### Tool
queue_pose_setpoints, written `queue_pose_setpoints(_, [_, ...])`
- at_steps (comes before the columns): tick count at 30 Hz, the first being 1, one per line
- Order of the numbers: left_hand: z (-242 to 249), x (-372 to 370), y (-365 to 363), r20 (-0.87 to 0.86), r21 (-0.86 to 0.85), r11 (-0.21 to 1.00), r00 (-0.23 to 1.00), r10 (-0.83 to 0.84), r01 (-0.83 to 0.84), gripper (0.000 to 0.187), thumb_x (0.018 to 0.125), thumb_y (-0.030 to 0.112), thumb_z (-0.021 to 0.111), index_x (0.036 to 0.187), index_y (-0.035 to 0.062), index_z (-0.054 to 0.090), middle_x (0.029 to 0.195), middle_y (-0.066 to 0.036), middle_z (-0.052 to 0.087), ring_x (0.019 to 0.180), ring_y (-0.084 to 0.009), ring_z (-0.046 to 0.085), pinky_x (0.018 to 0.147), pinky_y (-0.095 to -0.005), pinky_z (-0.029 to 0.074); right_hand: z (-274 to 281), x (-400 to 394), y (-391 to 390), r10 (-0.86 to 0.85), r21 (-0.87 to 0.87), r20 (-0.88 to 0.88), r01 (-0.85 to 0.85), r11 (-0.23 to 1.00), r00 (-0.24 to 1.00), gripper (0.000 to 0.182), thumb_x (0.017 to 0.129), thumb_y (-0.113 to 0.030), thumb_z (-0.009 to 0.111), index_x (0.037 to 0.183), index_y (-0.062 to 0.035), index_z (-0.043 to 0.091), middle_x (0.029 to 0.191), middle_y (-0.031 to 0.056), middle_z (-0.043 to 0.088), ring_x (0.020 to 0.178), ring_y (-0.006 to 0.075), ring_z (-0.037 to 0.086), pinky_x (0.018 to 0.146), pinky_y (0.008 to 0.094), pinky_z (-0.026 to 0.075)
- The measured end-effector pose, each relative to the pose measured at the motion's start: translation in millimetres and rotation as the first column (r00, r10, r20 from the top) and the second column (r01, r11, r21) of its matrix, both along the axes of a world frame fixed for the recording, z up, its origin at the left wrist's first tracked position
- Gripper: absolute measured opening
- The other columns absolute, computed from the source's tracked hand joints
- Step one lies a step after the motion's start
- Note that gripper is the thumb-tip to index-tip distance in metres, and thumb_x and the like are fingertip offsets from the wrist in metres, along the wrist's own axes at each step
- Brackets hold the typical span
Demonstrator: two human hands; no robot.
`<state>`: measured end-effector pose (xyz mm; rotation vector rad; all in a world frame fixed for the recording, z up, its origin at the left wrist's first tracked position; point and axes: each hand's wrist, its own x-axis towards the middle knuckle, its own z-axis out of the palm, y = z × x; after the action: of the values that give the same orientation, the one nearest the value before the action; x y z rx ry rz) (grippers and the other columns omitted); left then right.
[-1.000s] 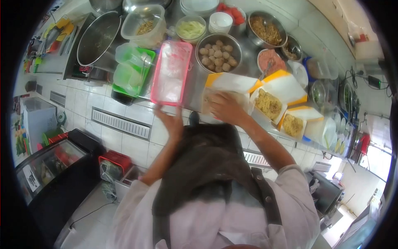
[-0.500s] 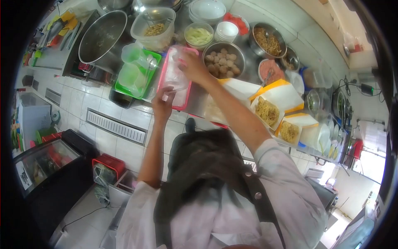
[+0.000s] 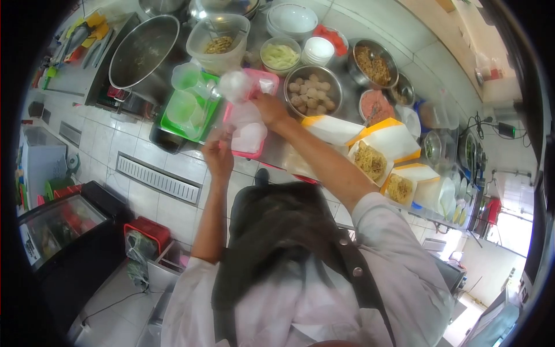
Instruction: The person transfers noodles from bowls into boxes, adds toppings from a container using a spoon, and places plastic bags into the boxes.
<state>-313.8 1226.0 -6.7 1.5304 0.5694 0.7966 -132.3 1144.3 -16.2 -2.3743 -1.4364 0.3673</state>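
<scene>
Over a pink tray on the steel counter, both hands are at a clear plastic bag. My left hand is at the tray's near left side, its fingers pinched on the bag's edge. My right hand lies over the tray's right side, with fingers closed at the bag; the fingertips are partly hidden. More whitish plastic lies in the tray. Just left stands a green tray with clear green-tinted cups. A steel bowl of meatballs is right of my right hand.
Open paper boxes with noodles stand at the right, near minced meat and a bowl of brown topping. Behind are a tub, sliced greens and white bowls. A large pot stands left.
The plastic bag has been lifted and puffed out above the tray. My left hand has moved slightly left and down, and my right hand slightly down.
</scene>
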Motion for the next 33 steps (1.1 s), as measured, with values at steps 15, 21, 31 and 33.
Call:
queue_pose_setpoints(15, [89,4,-22,0.027,-0.041,0.999,0.999,0.038,-0.036,0.025,0.097,0.010,0.047,0.101,-0.0092,0.062,0.087,-0.012,0.067,0.078,-0.0171,0.064,0.075,-0.0291,0.053,58,-84,-99,0.052,0.276,-0.807,0.297,0.914,0.588,0.024,0.079,-0.017,0.071,0.098,-0.0032,0.067,0.094,0.0127,0.068,0.091,0.0250,0.063,0.082,0.0345,0.048])
queue_pose_setpoints(21, [108,31,-42,0.047,-0.271,0.962,0.999,-0.009,0.021,0.020,0.094,0.012,0.053,0.101,-0.0058,0.061,0.084,-0.011,0.064,0.073,-0.0201,0.064,0.069,-0.0302,0.054,46,-89,-228,-0.068,0.179,-0.918,0.564,0.806,0.390,0.014,0.086,-0.014,0.064,0.082,0.0001,0.066,0.084,0.0084,0.068,0.078,0.0168,0.064,0.076,0.0290,0.049])
queue_pose_setpoints(31, [71,70,-243,-0.333,0.048,0.777,0.744,-0.580,0.628,0.016,0.080,0.013,0.071,0.077,0.0030,0.059,0.062,-0.001,0.055,0.058,-0.0093,0.050,0.053,-0.0251,0.042,84,-99,-355,0.089,0.397,-0.894,0.682,0.614,0.440,0.059,0.086,-0.018,0.069,0.135,-0.0007,0.041,0.121,0.0079,0.056,0.109,0.0160,0.056,0.093,0.0314,0.045])
queue_pose_setpoints(33, [74,83,-280,-0.411,0.111,0.723,0.694,-0.591,0.682,0.017,0.080,0.013,0.071,0.075,0.0028,0.058,0.060,-0.002,0.054,0.056,-0.0090,0.048,0.053,-0.0256,0.042,83,-102,-356,0.006,0.452,-0.842,0.700,0.553,0.539,0.070,0.084,-0.021,0.072,0.139,-0.0021,0.034,0.124,0.0071,0.053,0.110,0.0142,0.054,0.092,0.0301,0.045])
